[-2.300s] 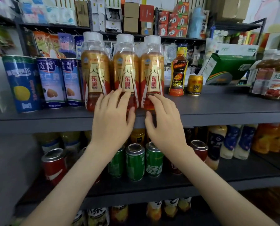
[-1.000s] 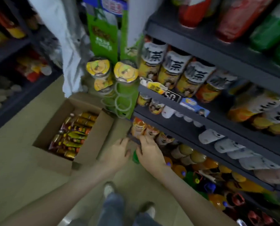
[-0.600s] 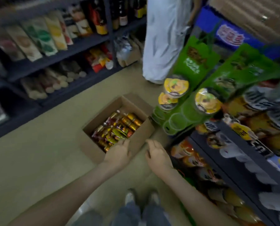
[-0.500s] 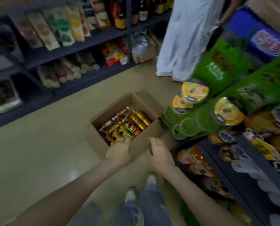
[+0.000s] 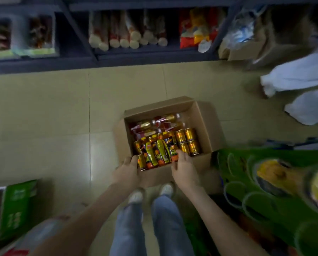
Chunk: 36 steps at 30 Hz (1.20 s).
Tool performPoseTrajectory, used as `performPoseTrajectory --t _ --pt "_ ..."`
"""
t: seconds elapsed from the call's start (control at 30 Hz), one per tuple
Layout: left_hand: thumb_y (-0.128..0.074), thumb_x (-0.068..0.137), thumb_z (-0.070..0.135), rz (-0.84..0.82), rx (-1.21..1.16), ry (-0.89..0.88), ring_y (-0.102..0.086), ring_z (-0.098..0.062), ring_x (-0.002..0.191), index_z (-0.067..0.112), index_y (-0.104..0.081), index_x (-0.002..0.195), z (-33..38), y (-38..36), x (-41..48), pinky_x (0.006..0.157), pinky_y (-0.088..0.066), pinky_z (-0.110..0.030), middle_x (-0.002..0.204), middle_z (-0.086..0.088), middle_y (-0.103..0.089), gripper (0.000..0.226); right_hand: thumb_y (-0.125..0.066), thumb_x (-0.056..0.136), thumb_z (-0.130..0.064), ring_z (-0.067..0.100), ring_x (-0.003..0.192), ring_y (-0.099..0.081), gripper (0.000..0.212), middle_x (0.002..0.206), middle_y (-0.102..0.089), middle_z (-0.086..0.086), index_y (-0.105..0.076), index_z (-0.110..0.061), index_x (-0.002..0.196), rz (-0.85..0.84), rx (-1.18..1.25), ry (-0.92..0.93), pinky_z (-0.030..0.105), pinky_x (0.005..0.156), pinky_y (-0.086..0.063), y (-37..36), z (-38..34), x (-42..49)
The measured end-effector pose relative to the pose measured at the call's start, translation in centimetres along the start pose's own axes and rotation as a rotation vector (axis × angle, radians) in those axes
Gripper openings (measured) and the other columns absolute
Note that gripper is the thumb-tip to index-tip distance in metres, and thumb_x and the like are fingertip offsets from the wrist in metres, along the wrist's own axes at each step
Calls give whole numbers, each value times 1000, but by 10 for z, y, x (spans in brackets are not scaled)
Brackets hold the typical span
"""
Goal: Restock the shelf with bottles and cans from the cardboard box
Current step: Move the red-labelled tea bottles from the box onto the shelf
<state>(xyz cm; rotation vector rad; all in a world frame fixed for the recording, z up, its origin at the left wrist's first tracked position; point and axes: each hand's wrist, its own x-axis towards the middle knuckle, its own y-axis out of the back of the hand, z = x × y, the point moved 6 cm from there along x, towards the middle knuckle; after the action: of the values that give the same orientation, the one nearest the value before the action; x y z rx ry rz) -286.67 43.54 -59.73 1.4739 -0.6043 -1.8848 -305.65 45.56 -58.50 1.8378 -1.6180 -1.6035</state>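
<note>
An open cardboard box (image 5: 206, 126) stands on the tiled floor just in front of my feet. Inside it lie small black-and-orange bottles (image 5: 156, 154) in the near rows, gold cans (image 5: 189, 143) at the right and clear red-labelled bottles (image 5: 158, 124) at the far side. My left hand (image 5: 126, 170) is at the box's near left corner, fingers reaching over the edge beside the nearest bottles. My right hand (image 5: 184, 169) reaches over the near edge, fingertips at an orange-capped bottle (image 5: 173, 154). Neither hand plainly holds anything.
A dark shelf (image 5: 136, 52) with packets runs along the far side of the aisle. A green display rack (image 5: 265, 182) with cup lids crowds the right. A person in white clothing (image 5: 302, 74) stands at the upper right. A green carton (image 5: 15, 206) sits at lower left.
My view has swung from the shelf down to the floor. Both hands have dropped from the shelved bottles to the box's near edge.
</note>
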Motion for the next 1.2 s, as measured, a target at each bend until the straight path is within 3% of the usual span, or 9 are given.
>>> performPoseTrajectory --t 0.2,0.3,0.43,0.53,0.6,0.7,0.93,1.03,1.2 --pt "-41 97 26 -92 -51 118 -50 -32 117 19 -29 143 -46 -121 121 89 -47 -42 135 -10 -43 49 -56 94 -18 16 121 -50 68 144 -38 4 -19 -25 150 -147 -19 -66 26 91 -49 -123 62 113" --pt "-44 95 24 -114 -42 130 -44 -34 123 22 -22 149 -64 -175 168 94 -42 -43 143 -11 -36 58 -55 94 -15 18 126 -44 73 147 -33 6 -13 -27 152 -167 -8 -105 21 85 -40 -182 91 156" --pt "-45 97 28 -118 -26 93 -29 -35 136 23 -11 152 -84 -224 211 105 -34 -44 153 -14 -20 65 -59 92 -23 27 143 -18 85 157 -17 5 0 -37 152 -80 -111 -107 43 109 -34 -230 116 203" --pt "-43 98 33 -107 -32 63 -19 -33 140 25 -7 153 -91 -247 232 112 -26 -44 155 -13 -16 66 -59 93 -26 30 146 -7 89 160 -4 6 9 -43 149 -66 -100 -164 50 116 -22 -250 138 235" --pt "-40 98 36 -86 -8 39 -13 -32 143 27 -6 152 -89 -256 243 116 -19 -45 156 -11 -14 65 -59 93 -25 33 146 -12 96 160 -1 10 20 -49 143 -82 -119 -152 52 114 -25 -258 150 252" --pt "-40 99 36 -39 -12 31 -8 -30 146 26 -5 153 -79 -258 250 118 -7 -42 158 -11 -12 65 -61 91 -22 37 135 -36 111 156 -12 17 38 -60 125 -97 -170 -84 55 101 -42 -261 159 263" --pt "-46 97 28 -76 -221 50 -6 -29 145 35 -12 151 -57 -244 244 118 -12 -44 158 -9 -10 65 -62 91 -17 30 120 -49 101 144 -35 11 17 -58 136 -27 46 -91 49 93 -49 -237 149 250" --pt "-50 96 26 -89 -311 24 -14 -29 143 34 -20 150 -55 -235 245 116 -20 -45 156 -9 -18 63 -62 91 -17 28 121 -48 97 146 -34 9 10 -53 144 -24 149 -132 47 94 -48 -232 143 237" --pt "-45 98 27 -123 -186 38 -14 -32 142 34 -15 151 -67 -219 256 115 -21 -44 156 -11 -16 62 -62 90 -16 32 129 -41 100 151 -27 13 16 -55 138 -41 82 -143 53 101 -43 -236 134 237"
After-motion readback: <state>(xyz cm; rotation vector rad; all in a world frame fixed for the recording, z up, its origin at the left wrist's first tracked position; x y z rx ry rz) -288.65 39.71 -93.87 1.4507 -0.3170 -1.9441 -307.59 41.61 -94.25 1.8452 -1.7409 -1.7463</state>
